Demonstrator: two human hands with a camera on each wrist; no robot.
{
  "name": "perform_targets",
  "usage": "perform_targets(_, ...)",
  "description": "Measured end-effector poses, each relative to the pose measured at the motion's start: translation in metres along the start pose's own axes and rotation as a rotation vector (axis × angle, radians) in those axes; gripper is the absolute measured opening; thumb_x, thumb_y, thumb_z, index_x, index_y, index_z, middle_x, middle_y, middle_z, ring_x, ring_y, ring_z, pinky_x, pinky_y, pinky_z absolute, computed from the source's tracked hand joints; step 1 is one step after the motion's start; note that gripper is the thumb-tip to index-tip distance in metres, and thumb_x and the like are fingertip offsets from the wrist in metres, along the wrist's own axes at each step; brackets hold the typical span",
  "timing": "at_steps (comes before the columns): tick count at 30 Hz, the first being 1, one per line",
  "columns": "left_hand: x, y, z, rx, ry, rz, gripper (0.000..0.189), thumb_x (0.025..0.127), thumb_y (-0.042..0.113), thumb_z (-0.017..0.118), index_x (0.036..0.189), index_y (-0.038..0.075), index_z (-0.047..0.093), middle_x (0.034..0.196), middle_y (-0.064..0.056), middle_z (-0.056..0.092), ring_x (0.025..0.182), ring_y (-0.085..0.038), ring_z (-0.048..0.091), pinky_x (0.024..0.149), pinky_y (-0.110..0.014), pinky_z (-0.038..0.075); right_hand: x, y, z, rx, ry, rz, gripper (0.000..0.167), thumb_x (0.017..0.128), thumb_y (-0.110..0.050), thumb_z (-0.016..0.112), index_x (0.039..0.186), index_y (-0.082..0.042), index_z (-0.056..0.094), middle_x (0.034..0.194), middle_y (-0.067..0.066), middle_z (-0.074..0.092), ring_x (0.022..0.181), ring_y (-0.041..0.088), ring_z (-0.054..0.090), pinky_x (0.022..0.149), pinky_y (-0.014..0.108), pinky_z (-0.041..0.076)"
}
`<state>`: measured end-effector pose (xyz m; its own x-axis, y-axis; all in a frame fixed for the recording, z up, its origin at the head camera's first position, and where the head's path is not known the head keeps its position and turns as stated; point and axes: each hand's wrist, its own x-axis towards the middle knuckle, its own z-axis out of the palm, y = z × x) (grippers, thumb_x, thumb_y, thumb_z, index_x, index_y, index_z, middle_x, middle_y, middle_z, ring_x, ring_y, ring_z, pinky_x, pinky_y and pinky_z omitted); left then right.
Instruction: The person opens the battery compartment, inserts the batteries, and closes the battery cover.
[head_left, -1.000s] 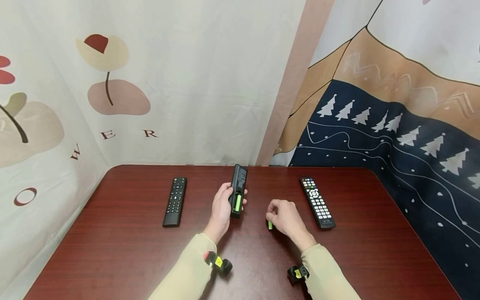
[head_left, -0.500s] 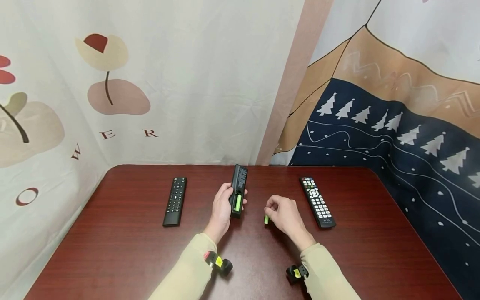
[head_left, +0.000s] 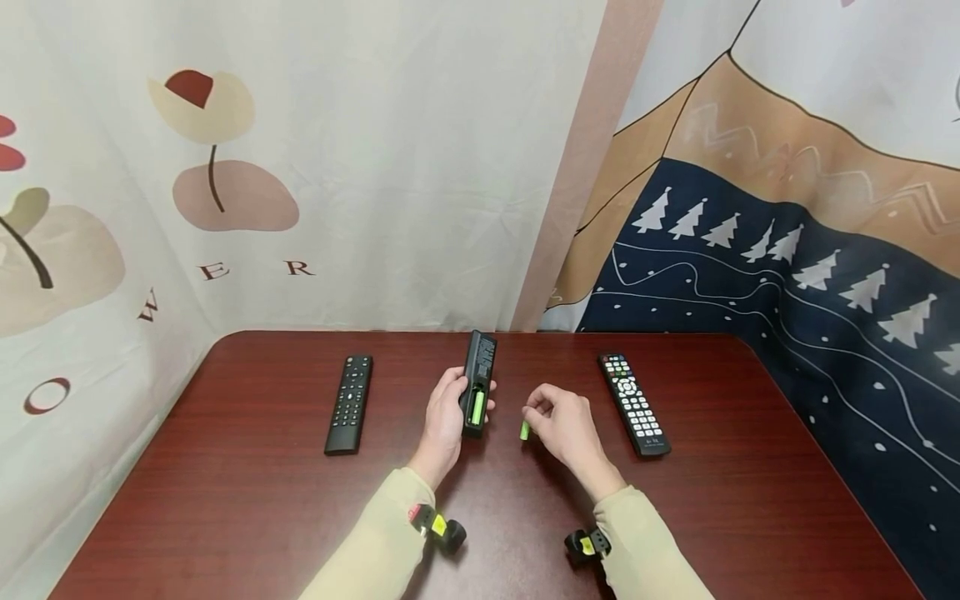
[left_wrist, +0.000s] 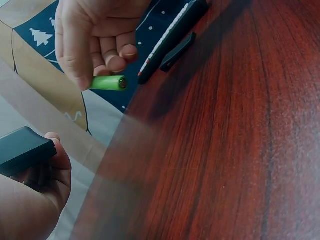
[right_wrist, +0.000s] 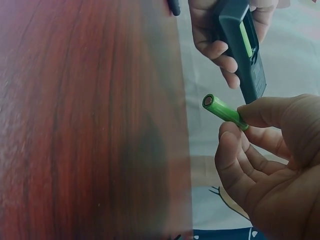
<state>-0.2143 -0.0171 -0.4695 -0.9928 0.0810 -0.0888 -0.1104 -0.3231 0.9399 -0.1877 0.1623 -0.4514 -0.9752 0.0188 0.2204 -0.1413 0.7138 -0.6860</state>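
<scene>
My left hand [head_left: 442, 421] grips a black remote control [head_left: 480, 360] above the table, its back turned up and its battery compartment uncovered. One green battery [head_left: 477, 407] lies in that compartment, with a dark slot beside it. To the right, my right hand [head_left: 567, 429] pinches a second green battery [head_left: 524, 431] between thumb and fingers. The right wrist view shows one bare end of this pinched battery [right_wrist: 223, 110] pointing away from the fingertips. A gap separates it from the held remote [right_wrist: 242, 45].
A black remote [head_left: 349, 405] lies face up at the left of the reddish-brown table [head_left: 262, 500]. Another remote [head_left: 634, 406] with white buttons lies at the right. Beside it in the left wrist view is a small black cover-like piece [left_wrist: 178, 52]. Printed curtains [head_left: 375, 167] hang behind.
My right hand has moved left and slightly up in the head view, bringing its battery closer to the held remote. The left hand and its remote have stayed nearly still.
</scene>
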Motion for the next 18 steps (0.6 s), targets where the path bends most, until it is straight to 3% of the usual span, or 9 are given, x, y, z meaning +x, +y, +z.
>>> perform_targets(14, -0.0005, -0.0019, -0.0002, -0.009, -0.004, 0.002, 0.033, 0.107, 0.014, 0.032, 0.126, -0.002, 0.052, 0.115, -0.03, 0.068, 0.075, -0.018, 0.067, 0.062, -0.028, 0.053, 0.0003, -0.0088, 0.0052, 0.123, 0.021, -0.019, 0.013, 0.088, -0.004, 0.076, 0.08, -0.012, 0.069, 0.066, -0.003, 0.064, 0.054, 0.01, 0.06, 0.053, 0.023, 0.049)
perform_targets(18, -0.0008, -0.0025, -0.0003, -0.002, -0.007, 0.008, 0.033, 0.107, 0.014, 0.032, 0.126, -0.003, 0.052, 0.109, -0.022, 0.071, 0.076, -0.02, 0.068, 0.062, -0.029, 0.053, 0.0002, -0.0107, 0.0068, 0.132, 0.043, -0.042, 0.013, 0.087, -0.003, 0.076, 0.08, -0.012, 0.069, 0.066, -0.003, 0.064, 0.055, 0.008, 0.058, 0.053, 0.023, 0.048)
